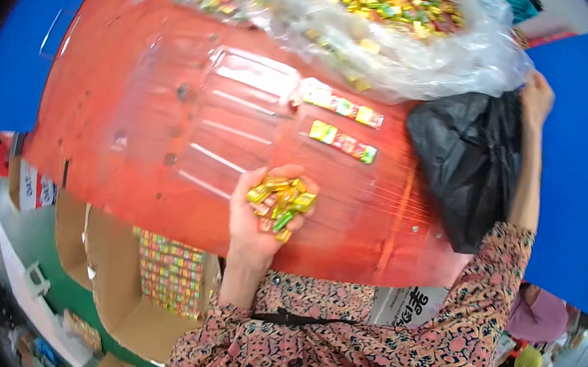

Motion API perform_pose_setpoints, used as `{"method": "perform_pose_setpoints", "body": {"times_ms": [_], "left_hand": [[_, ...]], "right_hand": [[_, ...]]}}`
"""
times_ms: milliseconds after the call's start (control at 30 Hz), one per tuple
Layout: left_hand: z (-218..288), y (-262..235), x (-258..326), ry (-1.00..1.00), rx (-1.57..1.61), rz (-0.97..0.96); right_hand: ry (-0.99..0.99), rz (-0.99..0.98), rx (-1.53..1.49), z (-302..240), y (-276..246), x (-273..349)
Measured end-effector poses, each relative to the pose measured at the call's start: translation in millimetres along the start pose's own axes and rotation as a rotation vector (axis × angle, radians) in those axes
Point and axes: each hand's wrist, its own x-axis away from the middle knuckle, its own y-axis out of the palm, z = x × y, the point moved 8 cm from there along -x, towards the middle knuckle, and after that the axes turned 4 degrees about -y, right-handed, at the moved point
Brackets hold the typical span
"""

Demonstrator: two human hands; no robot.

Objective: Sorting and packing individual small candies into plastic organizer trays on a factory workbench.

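My left hand (250,218) is turned palm up, fingers curled around a heap of small wrapped candies (281,204), mostly gold with some green and red. It is above the near edge of a clear plastic tray (233,115) with long slots. Two of the slots hold rows of candies (342,142). My right hand (538,99) reaches far right, its fingers closed at the edge of a big clear plastic bag (481,67), where it meets a black plastic bag (467,160). More loose candies (394,3) fill the open clear bag.
The tray lies on a red table (99,110) with a rounded near edge. Below it on the left is an open cardboard box (114,264) with a sheet of packed candies (168,271) inside. Blue panels (584,180) flank the table. Other people are at the lower right.
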Motion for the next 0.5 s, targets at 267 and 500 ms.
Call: {"method": "perform_pose_setpoints", "body": {"times_ms": [267,500], "left_hand": [[3.5,-5.9,6.4,-0.05,0.116,-0.125],[7.6,-13.6,12.3,-0.017,0.12,-0.043]], "right_hand": [[-0.794,-0.018,-0.07,-300.6,0.7,120.1],[-0.626,-0.678,-0.315,-335.3,135.4,207.4]]}}
